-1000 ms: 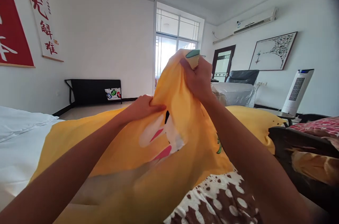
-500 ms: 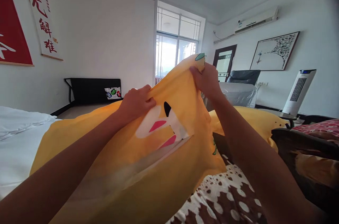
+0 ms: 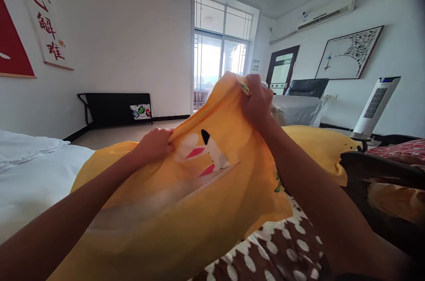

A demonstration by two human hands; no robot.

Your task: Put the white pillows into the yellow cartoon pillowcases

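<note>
A yellow cover [image 3: 206, 201] with a white and pink cartoon print lies bunched over a bed, lifted toward me. My left hand [image 3: 153, 144] is closed on a fold of its upper edge at the left. My right hand [image 3: 257, 100] is higher, fingers pinched on the raised corner of the same yellow cover. A zip-like slit runs across the cloth below the print. Under it at the bottom lies a brown cloth with white spots [image 3: 282, 254].
A white sheet and pillow [image 3: 23, 157] lie at left. A dark chair or sofa arm [image 3: 375, 170] with a red patterned cushion stands at right. Behind are a black bench [image 3: 114, 106], a window door, a grey recliner [image 3: 305, 88] and a white tower heater [image 3: 376, 106].
Both hands kept their hold on the yellow cover. The left hand slid down and left along the edge, the right hand stayed high, and my view dropped slightly.
</note>
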